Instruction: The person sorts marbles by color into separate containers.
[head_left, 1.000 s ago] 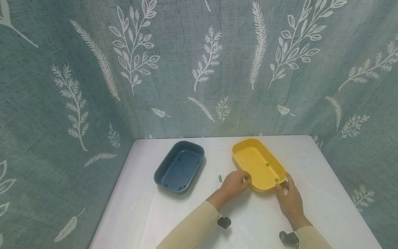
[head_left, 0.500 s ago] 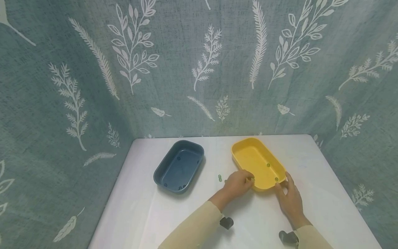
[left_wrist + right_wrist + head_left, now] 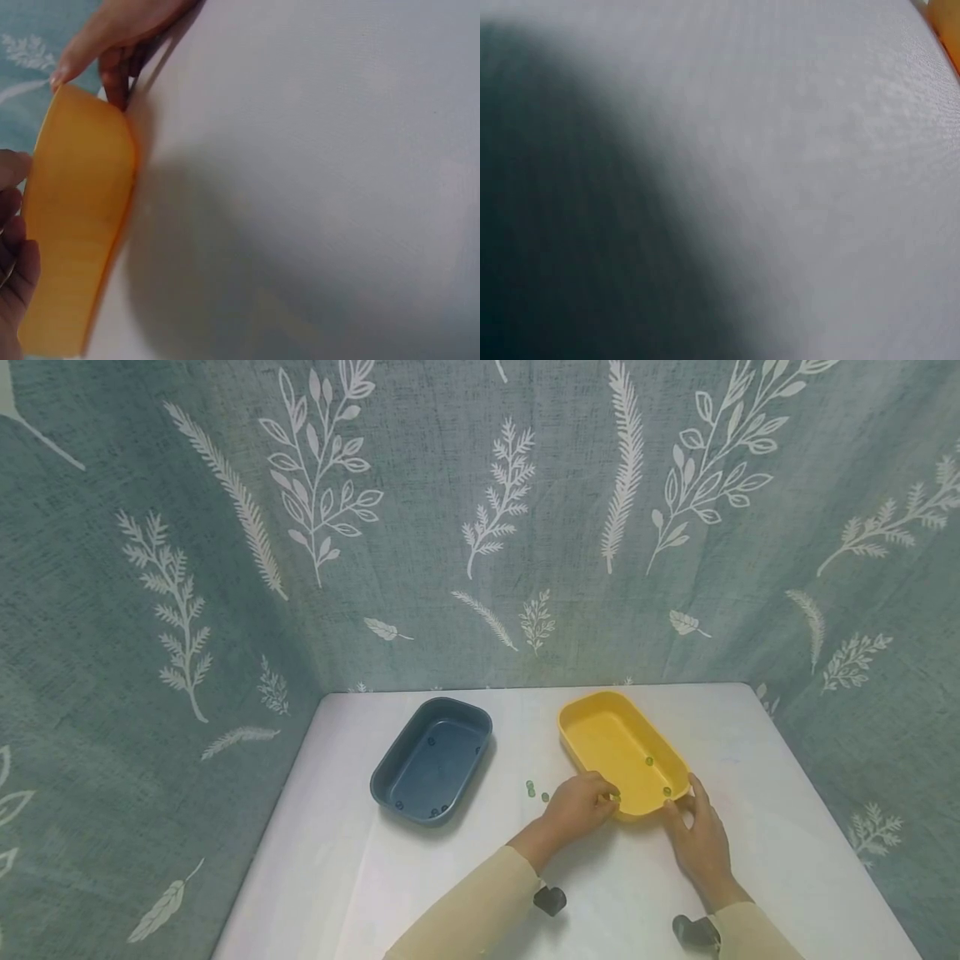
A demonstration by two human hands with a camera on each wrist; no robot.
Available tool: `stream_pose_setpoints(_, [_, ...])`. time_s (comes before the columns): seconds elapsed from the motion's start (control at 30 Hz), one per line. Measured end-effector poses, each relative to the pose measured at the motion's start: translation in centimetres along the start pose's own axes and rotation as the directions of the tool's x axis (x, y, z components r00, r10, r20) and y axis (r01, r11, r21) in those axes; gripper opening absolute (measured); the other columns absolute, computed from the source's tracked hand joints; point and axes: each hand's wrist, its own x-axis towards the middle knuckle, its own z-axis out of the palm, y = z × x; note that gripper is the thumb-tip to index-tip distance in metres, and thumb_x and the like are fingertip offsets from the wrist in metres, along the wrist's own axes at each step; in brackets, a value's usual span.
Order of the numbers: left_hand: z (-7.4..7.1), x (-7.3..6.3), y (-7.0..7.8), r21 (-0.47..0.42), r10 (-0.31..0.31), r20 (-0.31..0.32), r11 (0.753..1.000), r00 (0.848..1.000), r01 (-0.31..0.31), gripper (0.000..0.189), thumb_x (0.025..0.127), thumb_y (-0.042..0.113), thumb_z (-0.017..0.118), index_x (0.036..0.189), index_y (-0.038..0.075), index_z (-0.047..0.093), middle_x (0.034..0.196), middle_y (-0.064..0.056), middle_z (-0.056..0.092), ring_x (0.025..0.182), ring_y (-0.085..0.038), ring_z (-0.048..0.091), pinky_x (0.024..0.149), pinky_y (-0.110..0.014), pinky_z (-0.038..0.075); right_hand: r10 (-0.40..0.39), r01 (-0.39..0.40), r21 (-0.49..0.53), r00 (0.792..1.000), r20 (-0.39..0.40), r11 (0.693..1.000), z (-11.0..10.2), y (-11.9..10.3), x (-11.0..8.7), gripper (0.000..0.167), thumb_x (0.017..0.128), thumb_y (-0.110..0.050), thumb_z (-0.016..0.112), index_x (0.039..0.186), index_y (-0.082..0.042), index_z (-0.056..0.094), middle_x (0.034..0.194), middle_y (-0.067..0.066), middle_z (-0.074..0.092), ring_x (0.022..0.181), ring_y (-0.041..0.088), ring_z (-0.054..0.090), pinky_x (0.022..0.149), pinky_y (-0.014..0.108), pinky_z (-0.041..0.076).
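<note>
A yellow tray (image 3: 611, 735) stands on the right half of the white table, with two small green beads (image 3: 649, 761) inside. My left hand (image 3: 577, 808) is over its near left rim, fingertips together on another small green bead. In the left wrist view, the curled fingers of that left hand (image 3: 13, 262) show beside the orange-looking tray wall (image 3: 79, 217). My right hand (image 3: 701, 839) grips the tray's near right corner, thumb at the rim and fingers along the outside. Only a corner of the tray (image 3: 946, 26) shows in the right wrist view.
A dark blue tray (image 3: 377, 774) with several small beads stands to the left. Between the trays, a few loose green beads (image 3: 531, 788) lie on the table (image 3: 315, 860). Leaf-patterned curtain (image 3: 420, 527) hangs behind and at both sides.
My left hand has slid a little to the right along the near rim with its bead, uncovering a loose bead on the table. My right hand stays on the tray's corner.
</note>
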Motion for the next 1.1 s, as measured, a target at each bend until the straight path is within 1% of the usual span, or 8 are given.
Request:
stream_pose_setpoints(0.23, [0.25, -0.09, -0.04, 0.023, 0.031, -0.006, 0.999, 1.000, -0.031, 0.018, 0.093, 0.029, 0.067, 0.104, 0.017, 0.075, 0.085, 0.012, 0.059, 0.072, 0.004, 0.050, 0.065, -0.006, 0.039, -0.022, 0.022, 0.002, 1.000, -0.014, 1.000, 0.03, 0.07, 0.05, 0.072, 0.101, -0.045, 0.046, 0.157, -0.015, 0.012, 0.129, 0.028, 0.053, 0.121, 0.051, 0.043, 0.098, 0.068, 0.030])
stream_pose_setpoints(0.43, [0.26, -0.05, 0.17, 0.031, 0.020, 0.007, 0.999, 1.000, -0.020, 0.019, 0.093, 0.030, 0.066, 0.103, 0.018, 0.076, 0.083, 0.013, 0.057, 0.071, 0.004, 0.049, 0.063, -0.006, 0.038, -0.022, 0.022, 0.000, 1.000, -0.018, 1.000, 0.18, 0.36, 0.13, 0.073, 0.101, -0.044, 0.048, 0.157, -0.015, 0.013, 0.130, 0.028, 0.052, 0.121, 0.052, 0.042, 0.098, 0.069, 0.030])
stream_pose_setpoints(0.67, [0.18, -0.05, 0.36, 0.042, 0.032, 0.015, 0.999, 0.999, -0.033, 0.016, 0.093, 0.028, 0.067, 0.097, 0.019, 0.078, 0.080, 0.014, 0.057, 0.068, 0.003, 0.046, 0.060, -0.007, 0.037, -0.002, 0.002, 0.004, 1.000, 0.001, 1.000, 0.03, 0.13, 0.12, 0.073, 0.101, -0.046, 0.046, 0.157, -0.017, 0.011, 0.135, 0.028, 0.049, 0.123, 0.052, 0.040, 0.099, 0.071, 0.028])
stream_pose_setpoints(0.83, [0.13, -0.17, 0.27, 0.035, 0.033, 0.014, 0.999, 0.999, -0.034, 0.015, 0.093, 0.027, 0.067, 0.097, 0.018, 0.078, 0.082, 0.014, 0.058, 0.070, 0.003, 0.047, 0.062, -0.007, 0.038, 0.001, -0.001, -0.004, 1.000, 0.007, 1.000, -0.02, 0.01, 0.10, 0.073, 0.101, -0.046, 0.046, 0.157, -0.017, 0.010, 0.137, 0.029, 0.047, 0.124, 0.053, 0.039, 0.099, 0.070, 0.028])
stream_pose_setpoints(0.97, [-0.09, -0.39, 0.12, 0.010, 0.010, 0.010, 1.000, 1.000, -0.010, 0.014, 0.092, 0.026, 0.066, 0.098, 0.018, 0.077, 0.084, 0.013, 0.060, 0.072, 0.003, 0.050, 0.065, -0.007, 0.040, 0.006, -0.006, -0.008, 1.000, 0.012, 1.000, 0.02, 0.04, 0.11, 0.073, 0.101, -0.046, 0.046, 0.157, -0.017, 0.009, 0.138, 0.030, 0.046, 0.125, 0.053, 0.039, 0.099, 0.071, 0.027])
stream_pose_setpoints(1.1, [-0.38, -0.63, -0.32, -0.027, -0.047, 0.024, 0.999, 0.999, 0.047, 0.014, 0.092, 0.026, 0.065, 0.099, 0.018, 0.076, 0.085, 0.015, 0.059, 0.074, 0.002, 0.051, 0.066, -0.009, 0.042, 0.015, -0.015, -0.002, 1.000, 0.008, 1.000, 0.04, 0.10, 0.10, 0.074, 0.101, -0.046, 0.047, 0.157, -0.018, 0.009, 0.136, 0.028, 0.048, 0.125, 0.052, 0.039, 0.100, 0.070, 0.027])
